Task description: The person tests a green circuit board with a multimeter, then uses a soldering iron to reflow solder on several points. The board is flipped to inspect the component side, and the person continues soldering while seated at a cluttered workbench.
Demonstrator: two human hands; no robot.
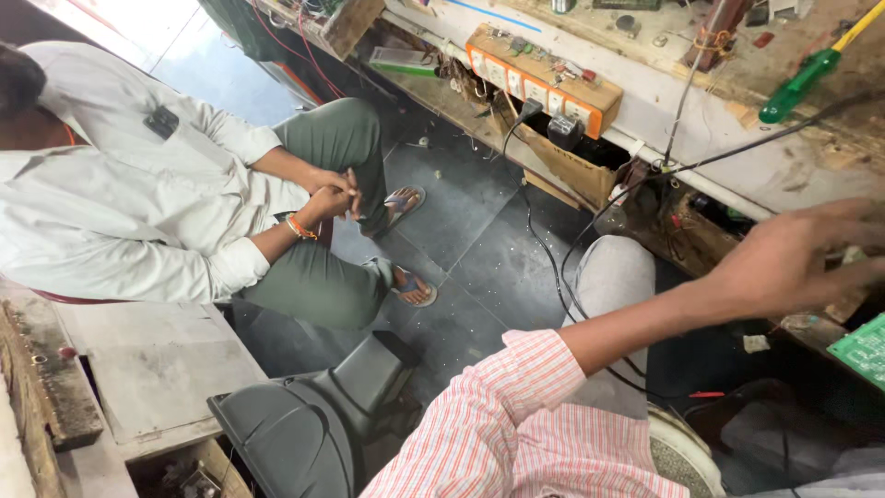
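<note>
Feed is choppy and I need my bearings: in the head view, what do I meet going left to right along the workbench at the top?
Green-and-white box → orange power strip → brown cardboard box → green-handled screwdriver. Below the bench's right end, the blurred hand reaches toward a green circuit board.

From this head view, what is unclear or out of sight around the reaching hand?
- Left hand, head view: motion-blurred, fingertips lost near the right edge; whether it holds anything cannot be told.
- Right hand: not in view.
- Green circuit board: cut off by the right edge.
- Green-handled screwdriver: tip cut off by the top edge.
- Black cable: lower end hidden behind the striped sleeve.
</note>
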